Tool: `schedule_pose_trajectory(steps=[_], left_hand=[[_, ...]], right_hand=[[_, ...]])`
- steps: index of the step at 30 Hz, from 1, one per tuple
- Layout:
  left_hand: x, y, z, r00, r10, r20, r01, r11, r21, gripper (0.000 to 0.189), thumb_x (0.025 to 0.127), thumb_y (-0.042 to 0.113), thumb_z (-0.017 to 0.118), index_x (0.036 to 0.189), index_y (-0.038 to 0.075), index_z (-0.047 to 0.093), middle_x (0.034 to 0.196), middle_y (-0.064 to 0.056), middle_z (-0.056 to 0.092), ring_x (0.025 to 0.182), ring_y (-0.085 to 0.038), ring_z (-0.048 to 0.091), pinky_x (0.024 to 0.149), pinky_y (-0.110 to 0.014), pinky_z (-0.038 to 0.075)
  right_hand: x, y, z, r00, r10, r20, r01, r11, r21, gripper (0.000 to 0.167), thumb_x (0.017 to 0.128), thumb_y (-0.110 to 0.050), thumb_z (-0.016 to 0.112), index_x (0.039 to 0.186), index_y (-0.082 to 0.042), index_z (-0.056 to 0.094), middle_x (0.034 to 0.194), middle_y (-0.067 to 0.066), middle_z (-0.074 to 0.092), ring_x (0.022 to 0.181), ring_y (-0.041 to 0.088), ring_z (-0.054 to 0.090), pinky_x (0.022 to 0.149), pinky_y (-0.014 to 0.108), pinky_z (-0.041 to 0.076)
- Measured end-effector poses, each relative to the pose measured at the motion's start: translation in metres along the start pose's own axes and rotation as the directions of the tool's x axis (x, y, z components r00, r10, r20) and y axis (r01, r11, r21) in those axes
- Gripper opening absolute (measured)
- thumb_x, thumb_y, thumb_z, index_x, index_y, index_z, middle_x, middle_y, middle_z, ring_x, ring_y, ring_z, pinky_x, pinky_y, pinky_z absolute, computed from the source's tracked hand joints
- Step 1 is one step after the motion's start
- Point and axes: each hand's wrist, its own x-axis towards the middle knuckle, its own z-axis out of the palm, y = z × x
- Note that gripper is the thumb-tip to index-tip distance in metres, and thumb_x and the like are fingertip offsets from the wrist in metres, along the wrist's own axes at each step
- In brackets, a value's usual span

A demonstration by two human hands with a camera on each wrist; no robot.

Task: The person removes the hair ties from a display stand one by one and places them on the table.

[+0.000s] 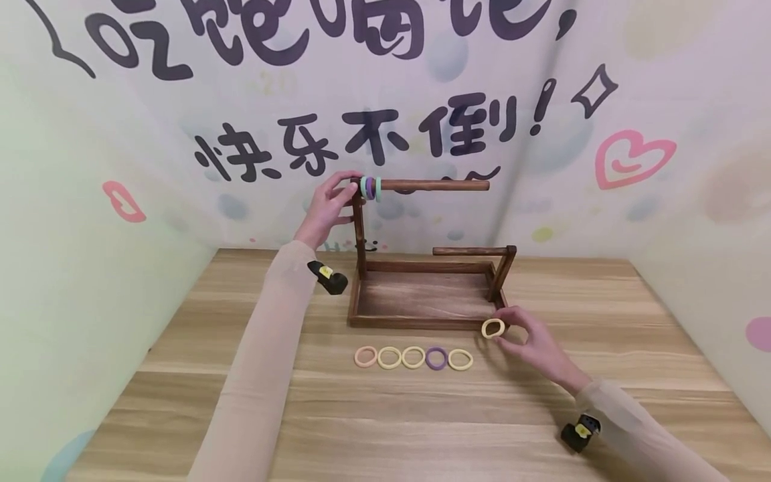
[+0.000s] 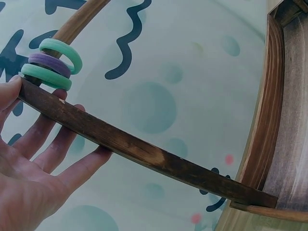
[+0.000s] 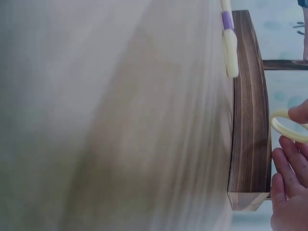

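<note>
A dark wooden rack (image 1: 421, 322) has a tray base, a tall left post carrying a long upper bar (image 1: 440, 185), and a short right post carrying a lower bar (image 1: 466, 251). My left hand (image 1: 325, 209) grips the top of the tall post (image 2: 130, 144), thumb at its end and fingers behind. Beside that hand, two mint green hair ties (image 2: 45, 77) and a purple hair tie (image 2: 48, 61) hang round the upper bar. My right hand (image 1: 539, 345) pinches a pale yellow hair tie (image 1: 492, 328) near the tray's front right corner; it also shows in the right wrist view.
On the wooden table (image 1: 421, 422), a row of hair ties lies before the rack: a peach one (image 1: 365, 357), three yellow ones, one being this yellow tie (image 1: 460, 360), and a purple one (image 1: 436, 358). A printed wall cloth (image 1: 271, 207) stands behind the rack.
</note>
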Motion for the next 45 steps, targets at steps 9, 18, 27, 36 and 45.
schedule_pose_trajectory(steps=[9,18,27,36,45], left_hand=[[-0.001,0.002,0.001,1.0,-0.006,-0.009,0.006,1.0,0.011,0.027,0.101,0.02,0.053,0.127,0.014,0.057,0.122,-0.017,0.058,0.109,-0.034,0.058,0.088,-0.06,0.047],[0.0,0.0,0.001,1.0,0.0,-0.003,0.0,1.0,0.003,0.028,0.101,0.02,0.053,0.128,0.014,0.056,0.121,-0.017,0.058,0.108,-0.034,0.059,0.089,-0.06,0.047],[0.002,-0.003,0.0,1.0,0.001,0.001,-0.001,1.0,-0.003,0.028,0.101,0.02,0.053,0.128,0.014,0.057,0.121,-0.016,0.058,0.108,-0.034,0.059,0.088,-0.059,0.047],[0.003,-0.002,-0.001,1.0,-0.003,0.007,0.003,1.0,0.009,0.029,0.101,0.02,0.053,0.129,0.014,0.056,0.123,-0.016,0.058,0.11,-0.033,0.059,0.089,-0.058,0.047],[0.003,-0.002,-0.001,1.0,0.003,0.013,-0.003,1.0,0.003,0.029,0.101,0.021,0.053,0.128,0.014,0.056,0.122,-0.017,0.058,0.109,-0.033,0.059,0.088,-0.058,0.048]], right_hand=[[-0.005,0.004,0.003,0.997,0.021,0.079,-0.02,1.0,-0.013,0.04,0.076,0.005,0.078,0.111,-0.003,0.062,0.105,0.006,0.068,0.096,0.025,0.063,0.087,0.043,0.05],[-0.008,0.012,0.003,0.961,0.05,0.273,-0.068,0.996,0.059,0.036,0.08,-0.006,0.077,0.112,-0.005,0.061,0.107,0.004,0.067,0.102,0.022,0.062,0.091,0.034,0.049],[-0.008,0.014,-0.002,0.939,-0.022,0.343,0.006,0.999,0.047,0.037,0.08,-0.006,0.077,0.113,-0.003,0.061,0.105,0.007,0.065,0.096,0.022,0.062,0.085,0.029,0.05],[-0.008,0.013,-0.002,0.934,-0.02,0.358,0.022,1.0,0.0,0.036,0.076,-0.004,0.079,0.109,-0.002,0.064,0.1,0.005,0.062,0.085,0.014,0.054,0.076,0.026,0.049],[-0.005,0.013,0.002,0.922,-0.023,0.388,0.027,1.0,-0.005,0.036,0.078,-0.007,0.079,0.109,-0.002,0.062,0.095,0.001,0.057,0.08,0.017,0.05,0.067,0.027,0.045]])
